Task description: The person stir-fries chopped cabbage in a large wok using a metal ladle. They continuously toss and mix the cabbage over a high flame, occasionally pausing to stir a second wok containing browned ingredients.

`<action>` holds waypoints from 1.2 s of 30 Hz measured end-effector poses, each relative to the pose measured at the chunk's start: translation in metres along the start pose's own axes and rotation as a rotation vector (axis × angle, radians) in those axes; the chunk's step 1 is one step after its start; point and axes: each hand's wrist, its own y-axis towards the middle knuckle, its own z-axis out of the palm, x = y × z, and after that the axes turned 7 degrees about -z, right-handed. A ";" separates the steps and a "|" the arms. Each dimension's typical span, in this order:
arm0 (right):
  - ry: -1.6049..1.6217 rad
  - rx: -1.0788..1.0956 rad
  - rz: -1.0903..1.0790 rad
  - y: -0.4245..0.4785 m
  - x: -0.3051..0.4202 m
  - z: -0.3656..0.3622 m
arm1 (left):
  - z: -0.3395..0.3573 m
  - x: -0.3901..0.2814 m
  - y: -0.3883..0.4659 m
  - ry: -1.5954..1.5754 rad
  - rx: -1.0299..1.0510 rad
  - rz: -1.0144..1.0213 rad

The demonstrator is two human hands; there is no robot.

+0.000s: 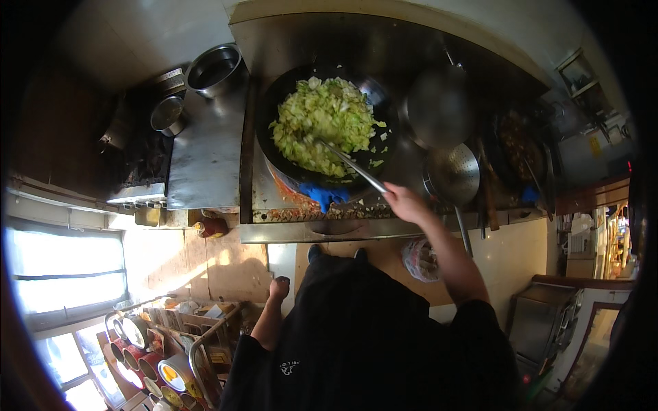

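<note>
My right hand [404,201] grips the metal handle of a long cooking utensil [354,165]; its far end is hidden in a heap of chopped cabbage [329,115]. The cabbage fills much of a large black wok [383,149], with loose bits along the wok's right side. A blue cloth [324,194] lies at the wok's near edge. My left hand [279,287] hangs low beside my body, away from the stove, with its fingers curled in; nothing can be seen in it.
Right of the wok are a round metal lid or pan [437,110], a perforated strainer [455,172] and a second wok [516,149] holding food. Metal pots [213,72] stand at the upper left. A lined bin [421,260] is on the floor; a rack with cans [198,349] stands lower left.
</note>
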 end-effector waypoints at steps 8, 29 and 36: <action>-0.473 -0.206 0.084 0.029 -0.004 0.006 | -0.001 0.028 -0.006 0.081 0.013 -0.034; -0.718 -0.391 -0.152 0.135 -0.018 -0.071 | 0.021 0.045 0.003 0.696 0.096 0.434; -0.073 -0.159 -0.006 0.013 -0.026 -0.134 | -0.005 0.002 0.022 -0.007 -0.100 0.066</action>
